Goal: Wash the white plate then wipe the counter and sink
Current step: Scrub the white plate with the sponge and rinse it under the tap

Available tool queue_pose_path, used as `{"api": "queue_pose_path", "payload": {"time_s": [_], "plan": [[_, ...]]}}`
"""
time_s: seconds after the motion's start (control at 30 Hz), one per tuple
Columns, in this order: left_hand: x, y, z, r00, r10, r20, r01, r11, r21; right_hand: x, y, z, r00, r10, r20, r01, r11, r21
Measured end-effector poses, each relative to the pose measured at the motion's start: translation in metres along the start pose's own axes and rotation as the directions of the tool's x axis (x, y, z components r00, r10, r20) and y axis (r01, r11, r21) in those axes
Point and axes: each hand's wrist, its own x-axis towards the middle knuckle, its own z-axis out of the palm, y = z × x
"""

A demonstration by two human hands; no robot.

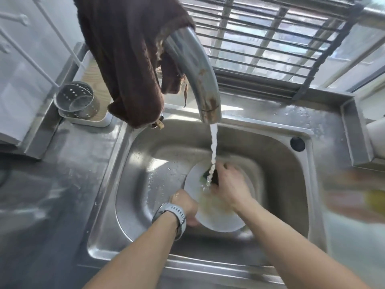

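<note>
Closest to the camera, two bare forearms reach down into the steel sink [116, 184]. The left hand [185, 207], with a grey watch [173, 213] on the wrist, is closed around the near-left edge of the white plate [220, 222], holding it tilted down in the basin. There's some yellowish gunk smeared across the middle of the plate. The right hand [227, 182] is clamped on a dark sponge [211, 176] with a green side, pressed against the upper part of the plate. A stream of water [213, 151] lands right on the sponge, coming from the curved tap [193, 74], which has rusty spots near the spout.

A brown cloth [125, 59] hangs over the back of the tap. Off to the left, the metal counter [52, 184] is wet, and a perforated metal cup [76, 100] sits in a white tray [91, 119] at the back corner. Something yellow on the right is too blurry to tell. Behind it all is a barred window [260, 38].
</note>
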Motion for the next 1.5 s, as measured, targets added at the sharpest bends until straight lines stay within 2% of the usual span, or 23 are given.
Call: {"api": "queue_pose_path", "payload": {"time_s": [0.1, 0.17, 0.27, 0.37, 0.47, 0.53, 0.6, 0.67, 0.73, 0.83, 0.9, 0.97, 1.03, 1.1, 1.2, 1.27, 1.33, 1.37, 1.4, 1.5], "plan": [[-0.003, -0.002, -0.001, 1.000, 0.013, -0.018, -0.012, 0.998, 0.059, -0.045, 0.025, 0.000, 0.991, 0.131, -0.010, -0.131, 0.989, -0.068], [-0.021, 0.004, -0.005, 1.000, 0.011, -0.021, -0.009, 0.997, 0.073, -0.070, 0.002, 0.006, 0.998, 0.047, 0.036, -0.046, 0.998, -0.030], [-0.045, 0.015, -0.015, 0.999, -0.012, -0.030, 0.012, 1.000, 0.010, -0.035, -0.028, 0.011, 0.999, -0.049, 0.021, 0.048, 0.997, 0.065], [-0.043, 0.013, -0.019, 1.000, -0.008, -0.018, 0.008, 1.000, 0.003, -0.004, 0.001, -0.001, 0.997, 0.079, -0.015, -0.078, 0.994, 0.074], [-0.052, 0.018, -0.018, 1.000, 0.008, 0.021, -0.007, 0.999, -0.048, -0.050, 0.023, -0.006, 0.986, 0.162, -0.029, -0.163, 0.986, -0.034], [-0.059, 0.022, -0.017, 1.000, 0.028, 0.009, -0.028, 0.999, -0.042, -0.073, -0.003, -0.002, 0.996, 0.085, -0.004, -0.085, 0.996, -0.016], [-0.060, 0.023, -0.016, 1.000, 0.016, 0.013, -0.015, 0.995, -0.095, -0.051, -0.028, 0.001, 1.000, -0.005, -0.013, 0.006, 0.998, 0.059], [-0.062, 0.023, -0.019, 1.000, 0.005, 0.017, -0.002, 0.988, -0.156, -0.019, -0.029, 0.002, 1.000, -0.014, -0.002, 0.014, 0.997, 0.082], [-0.060, 0.022, -0.024, 1.000, 0.002, 0.003, -0.002, 0.986, -0.168, -0.006, 0.001, -0.008, 0.995, 0.095, -0.014, -0.094, 0.993, 0.073], [-0.060, 0.021, -0.024, 1.000, 0.003, 0.008, -0.002, 0.988, -0.155, -0.061, 0.025, -0.010, 0.983, 0.186, 0.006, -0.186, 0.982, -0.029], [-0.060, 0.020, -0.020, 0.999, 0.026, 0.020, -0.024, 0.993, -0.117, -0.086, -0.002, -0.006, 0.996, 0.085, 0.038, -0.086, 0.996, 0.019], [-0.057, 0.018, -0.020, 0.999, 0.037, 0.005, -0.037, 0.996, -0.075, -0.059, -0.029, -0.004, 0.999, -0.030, 0.033, 0.027, 0.994, 0.102], [-0.057, 0.017, -0.023, 0.999, 0.033, 0.011, -0.032, 0.992, -0.125, -0.023, -0.032, -0.004, 0.998, -0.048, 0.038, 0.043, 0.991, 0.127], [-0.054, 0.017, -0.026, 1.000, 0.002, 0.008, -0.001, 0.985, -0.171, -0.003, -0.004, -0.012, 0.997, 0.071, 0.021, -0.073, 0.991, 0.116], [-0.054, 0.019, -0.023, 1.000, 0.001, 0.020, 0.002, 0.987, -0.161, -0.048, 0.024, -0.010, 0.981, 0.192, 0.009, -0.192, 0.981, 0.004], [-0.054, 0.021, -0.018, 0.999, 0.039, 0.009, -0.038, 0.993, -0.108, -0.072, 0.000, -0.003, 0.996, 0.087, 0.023, -0.087, 0.996, 0.027], [-0.054, 0.023, -0.016, 0.998, 0.060, -0.004, -0.060, 0.997, -0.057, -0.049, -0.023, 0.000, 1.000, -0.020, 0.011, 0.018, 0.992, 0.128], [-0.056, 0.025, -0.017, 0.998, 0.058, 0.006, -0.057, 0.997, -0.059, -0.033, -0.027, 0.001, 0.999, -0.029, 0.021, 0.025, 0.987, 0.159], [-0.053, 0.023, -0.018, 0.998, 0.056, 0.020, -0.054, 0.995, -0.083, -0.017, -0.022, 0.000, 1.000, -0.010, 0.018, 0.006, 0.986, 0.170], [-0.036, 0.017, -0.016, 0.999, 0.040, -0.006, -0.040, 0.993, -0.110, -0.012, 0.024, -0.009, 0.981, 0.196, -0.009, -0.193, 0.974, 0.115]]}}
